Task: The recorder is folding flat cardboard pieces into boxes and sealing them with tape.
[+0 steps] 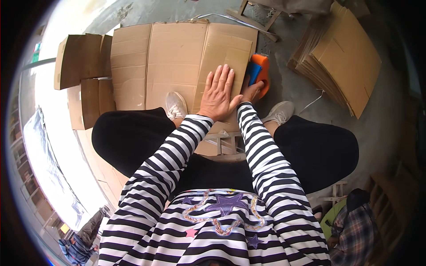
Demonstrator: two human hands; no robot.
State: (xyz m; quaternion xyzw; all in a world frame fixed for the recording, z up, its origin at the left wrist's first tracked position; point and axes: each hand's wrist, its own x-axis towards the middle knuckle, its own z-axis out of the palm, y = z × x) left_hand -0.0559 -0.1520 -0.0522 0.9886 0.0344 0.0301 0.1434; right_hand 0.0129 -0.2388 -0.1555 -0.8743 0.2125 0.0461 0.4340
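Note:
A large brown cardboard sheet (176, 66) with fold lines lies in front of me between my feet. My left hand (217, 91) rests flat on its right panel, palm down, fingers stretched out. Close beside it, at the sheet's right edge, my right hand (251, 91) is closed round an orange-and-blue hand tool (263, 71). The tool has a looped orange handle and a flat blue part turned toward the cardboard. Its exact kind is unclear, and some of my right fingers are hidden behind it.
At the right leans a thick stack of flat cardboard (348, 55). Folded cardboard pieces (82, 60) stand at the left. A wooden frame (255, 23) is beyond the sheet. Two people sit nearby, one in a plaid shirt (355, 235) at the lower right, another (82, 246) at the lower left.

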